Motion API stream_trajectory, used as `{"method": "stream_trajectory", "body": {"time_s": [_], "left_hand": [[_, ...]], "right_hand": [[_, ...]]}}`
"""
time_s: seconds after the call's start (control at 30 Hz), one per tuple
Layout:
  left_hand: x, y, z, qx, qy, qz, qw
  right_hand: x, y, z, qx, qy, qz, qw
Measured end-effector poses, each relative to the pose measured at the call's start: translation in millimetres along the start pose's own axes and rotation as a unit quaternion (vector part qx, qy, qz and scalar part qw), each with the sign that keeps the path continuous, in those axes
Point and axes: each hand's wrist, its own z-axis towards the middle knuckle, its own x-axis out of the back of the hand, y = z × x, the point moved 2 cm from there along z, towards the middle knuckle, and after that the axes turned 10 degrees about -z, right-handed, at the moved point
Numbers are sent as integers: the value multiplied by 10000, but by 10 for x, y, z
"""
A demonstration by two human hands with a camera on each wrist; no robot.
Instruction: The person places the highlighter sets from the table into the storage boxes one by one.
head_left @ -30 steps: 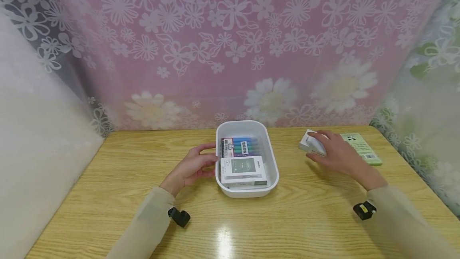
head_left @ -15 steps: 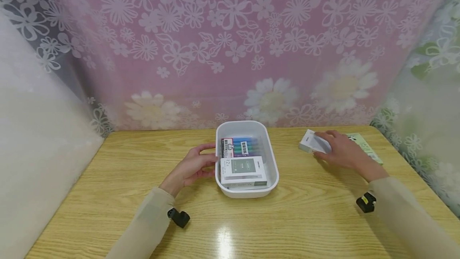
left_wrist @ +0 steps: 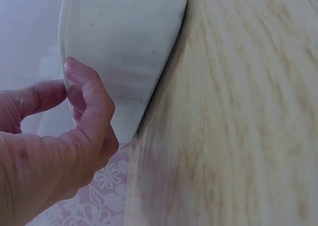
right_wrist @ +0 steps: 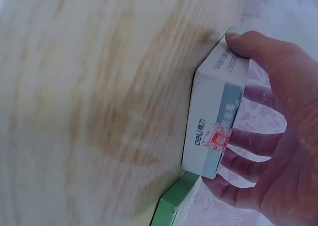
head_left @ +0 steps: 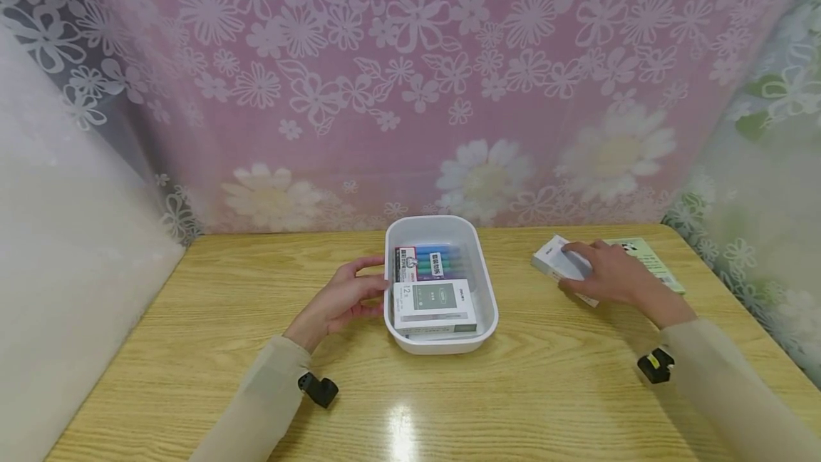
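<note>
At the middle of the table in the head view, a white plastic bin [head_left: 485,291] holds a pack of coloured pens [head_left: 442,262] and a white-and-green box [head_left: 436,305] marked 12. My left hand [head_left: 346,298] pinches the bin's left rim, its thumb over the edge and fingers curled against the outer wall [left_wrist: 134,47]. To the right, my right hand [head_left: 612,273] grips a small white carton [head_left: 558,257] lying on the table. The right wrist view shows my thumb on the near end of this deli-branded carton [right_wrist: 208,126] and fingers along its far side.
A light green booklet-like pack [head_left: 651,262] lies right of the right hand, partly covered by it; its green edge [right_wrist: 174,201] touches or nearly touches the carton in the right wrist view. A flowered curtain [head_left: 385,127] hangs behind the wooden table [head_left: 513,405].
My right hand has shifted slightly right along the white carton, which has turned a little on the table. The left hand and the bin have stayed put.
</note>
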Motion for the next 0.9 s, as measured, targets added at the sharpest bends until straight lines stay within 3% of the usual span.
{"method": "stream_trajectory", "body": {"time_s": [0.5,0.9], "left_hand": [[24,-30,-2,-10,-60,-12,10000],[44,-41,58,51,-49,-223,9997]], "right_hand": [[-29,-54,-90,-146,37,367,9992],[94,-159,-129,-9,463,198,9987]]}}
